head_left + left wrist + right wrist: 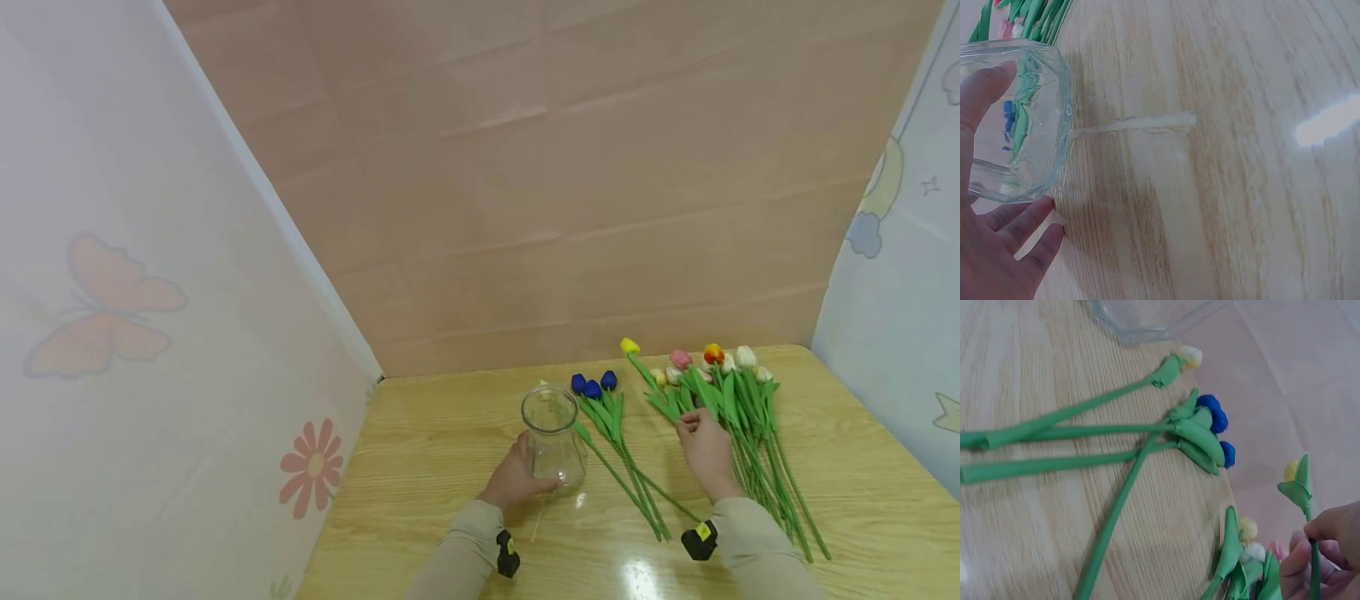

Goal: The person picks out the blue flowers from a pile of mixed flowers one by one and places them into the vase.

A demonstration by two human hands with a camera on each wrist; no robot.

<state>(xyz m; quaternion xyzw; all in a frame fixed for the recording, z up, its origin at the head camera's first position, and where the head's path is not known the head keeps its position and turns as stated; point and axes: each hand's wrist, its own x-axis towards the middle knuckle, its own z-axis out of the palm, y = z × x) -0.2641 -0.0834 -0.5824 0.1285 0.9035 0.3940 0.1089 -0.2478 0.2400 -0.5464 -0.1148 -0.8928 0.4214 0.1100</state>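
At the far left stood a pale wall panel [150,333] printed with a butterfly and a flower. Beside it, on the wooden counter [450,433], the left hand [513,482] cupped the base of a clear glass vase [553,437] that stood upright, thumb on one side and fingers spread along the other; the left wrist view showed the fingers [1019,228] only lightly bent against the glass. A thin pale strip [1135,124] lay on the counter, one end reaching the vase's foot. Just right of the vase lay three blue tulips [593,387], heads toward the back wall, stems running toward the person. A yellow tulip [629,345] lay next, its long stem crossing the blue ones' stems. Further right, the right hand [705,446] rested on a larger bunch of mixed tulips [738,392], pink, orange, white and cream. In the right wrist view its thumb and fingers pinched one green stem [1314,562] just under a leaf. Both sleeves were beige
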